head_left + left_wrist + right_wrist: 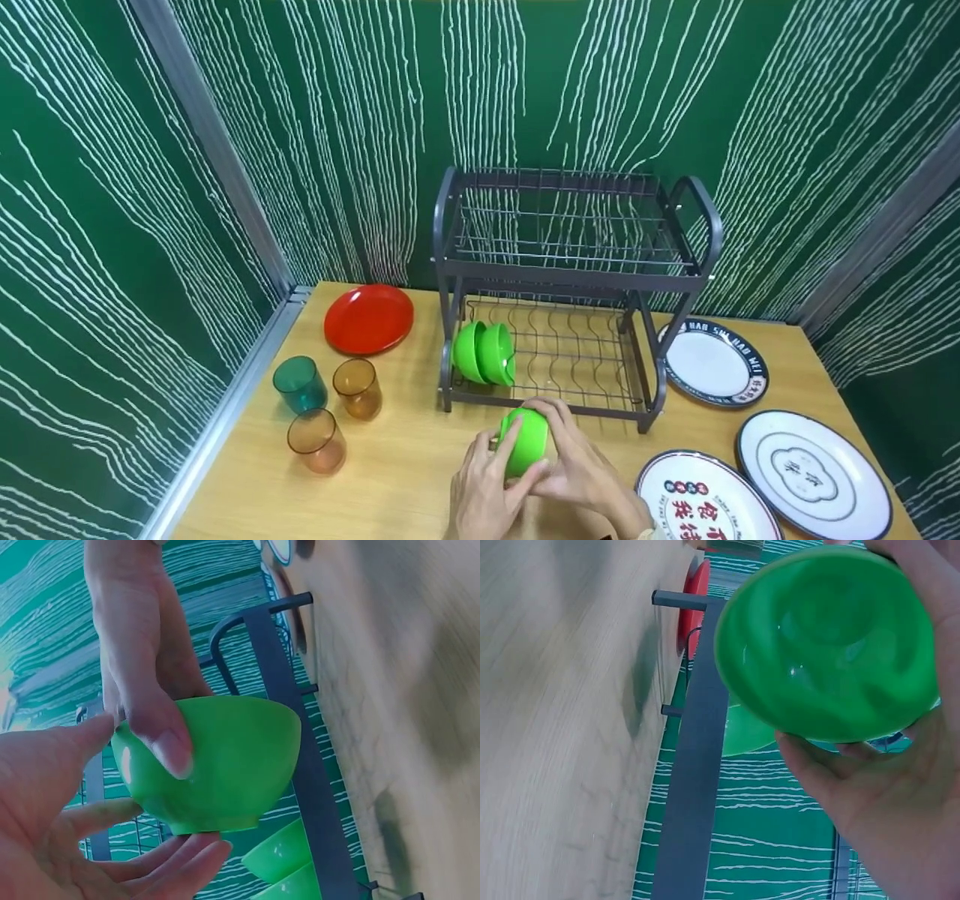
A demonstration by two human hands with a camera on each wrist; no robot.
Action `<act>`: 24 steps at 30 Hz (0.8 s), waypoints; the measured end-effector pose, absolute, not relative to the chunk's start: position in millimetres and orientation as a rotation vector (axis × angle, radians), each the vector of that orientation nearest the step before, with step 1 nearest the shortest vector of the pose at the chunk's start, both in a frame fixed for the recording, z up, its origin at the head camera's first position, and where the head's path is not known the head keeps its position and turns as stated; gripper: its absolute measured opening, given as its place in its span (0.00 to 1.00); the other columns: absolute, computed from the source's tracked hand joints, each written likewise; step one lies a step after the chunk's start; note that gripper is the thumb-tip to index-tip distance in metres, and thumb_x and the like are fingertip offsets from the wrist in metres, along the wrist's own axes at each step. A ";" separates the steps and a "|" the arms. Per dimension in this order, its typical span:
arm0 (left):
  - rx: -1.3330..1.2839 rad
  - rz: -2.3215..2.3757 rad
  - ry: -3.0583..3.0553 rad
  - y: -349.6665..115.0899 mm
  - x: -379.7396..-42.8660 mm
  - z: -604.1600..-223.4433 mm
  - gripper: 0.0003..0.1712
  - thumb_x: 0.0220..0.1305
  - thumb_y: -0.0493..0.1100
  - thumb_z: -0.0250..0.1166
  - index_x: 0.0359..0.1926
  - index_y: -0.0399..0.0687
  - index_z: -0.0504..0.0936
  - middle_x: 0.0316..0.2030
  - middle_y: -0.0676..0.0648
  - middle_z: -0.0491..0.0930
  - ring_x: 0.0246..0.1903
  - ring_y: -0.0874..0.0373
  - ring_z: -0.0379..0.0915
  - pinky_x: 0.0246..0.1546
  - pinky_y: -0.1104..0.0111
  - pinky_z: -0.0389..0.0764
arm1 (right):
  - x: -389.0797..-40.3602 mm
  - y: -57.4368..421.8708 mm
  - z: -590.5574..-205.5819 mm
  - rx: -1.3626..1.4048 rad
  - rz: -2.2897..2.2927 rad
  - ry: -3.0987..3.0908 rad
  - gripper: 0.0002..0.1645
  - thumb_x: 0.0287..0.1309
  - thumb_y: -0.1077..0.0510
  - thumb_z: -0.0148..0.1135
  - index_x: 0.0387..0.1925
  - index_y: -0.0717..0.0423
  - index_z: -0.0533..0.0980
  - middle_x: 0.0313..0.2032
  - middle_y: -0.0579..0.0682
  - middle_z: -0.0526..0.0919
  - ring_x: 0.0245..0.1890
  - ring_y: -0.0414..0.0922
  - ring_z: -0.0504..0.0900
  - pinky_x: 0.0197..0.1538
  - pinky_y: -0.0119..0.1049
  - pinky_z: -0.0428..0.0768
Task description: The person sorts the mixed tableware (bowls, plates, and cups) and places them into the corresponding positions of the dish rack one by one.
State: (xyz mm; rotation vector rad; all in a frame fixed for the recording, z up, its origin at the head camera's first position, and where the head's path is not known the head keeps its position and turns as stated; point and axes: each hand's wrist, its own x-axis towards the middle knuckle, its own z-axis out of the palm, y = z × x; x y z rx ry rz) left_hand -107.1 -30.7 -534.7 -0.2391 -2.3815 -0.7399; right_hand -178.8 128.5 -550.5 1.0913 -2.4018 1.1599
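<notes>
A green bowl is held by both hands in front of the rack, tilted on its side. My left hand is on its left, with fingers round the base and the thumb near the rim in the left wrist view. From the other side my right hand grips the bowl, its thumb pressed against the outer wall. The right wrist view looks into the bowl's hollow. Two more green bowls stand on edge, side by side, at the left of the rack's lower tier.
The dark two-tier dish rack stands at the back. Left of it are a red plate, a green cup, an amber cup and an orange cup. Several white patterned plates lie at the right on the wooden table.
</notes>
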 end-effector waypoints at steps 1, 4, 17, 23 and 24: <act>-0.240 -0.759 -2.365 -31.8 -108.3 -534.7 0.33 0.58 0.62 0.64 0.62 0.54 0.74 0.41 0.48 0.74 0.33 0.61 0.73 0.24 0.72 0.77 | -181.3 128.6 -550.5 1.100 1.160 -2.376 0.61 0.28 0.41 0.81 0.66 0.54 0.61 0.62 0.48 0.63 0.55 0.43 0.71 0.50 0.40 0.79; -0.225 -0.825 -2.328 -36.2 -111.5 -534.1 0.31 0.60 0.58 0.64 0.61 0.50 0.75 0.41 0.49 0.75 0.33 0.61 0.74 0.26 0.72 0.79 | -189.4 128.7 -550.6 1.112 1.134 -2.304 0.62 0.26 0.44 0.82 0.65 0.55 0.62 0.61 0.51 0.65 0.56 0.44 0.70 0.52 0.43 0.78; 0.069 -1.083 -2.320 -75.6 -114.6 -535.4 0.27 0.62 0.51 0.64 0.61 0.52 0.73 0.45 0.54 0.77 0.42 0.62 0.74 0.43 0.63 0.80 | -223.9 136.3 -554.9 0.936 1.308 -2.265 0.62 0.26 0.42 0.83 0.65 0.49 0.61 0.60 0.46 0.67 0.55 0.44 0.72 0.53 0.50 0.75; 0.120 -1.044 -2.188 -95.5 -117.1 -538.5 0.26 0.57 0.46 0.69 0.58 0.50 0.76 0.46 0.50 0.77 0.47 0.58 0.74 0.47 0.61 0.79 | -231.0 134.3 -544.7 0.942 1.377 -2.211 0.62 0.24 0.49 0.85 0.63 0.60 0.61 0.60 0.54 0.68 0.56 0.48 0.71 0.54 0.56 0.73; 0.136 -1.028 -2.170 -99.2 -117.6 -539.0 0.27 0.56 0.45 0.70 0.57 0.49 0.76 0.47 0.49 0.77 0.48 0.57 0.73 0.48 0.60 0.79 | -230.9 133.3 -540.4 0.941 1.386 -2.202 0.62 0.24 0.51 0.85 0.63 0.62 0.61 0.59 0.56 0.68 0.56 0.49 0.71 0.54 0.57 0.73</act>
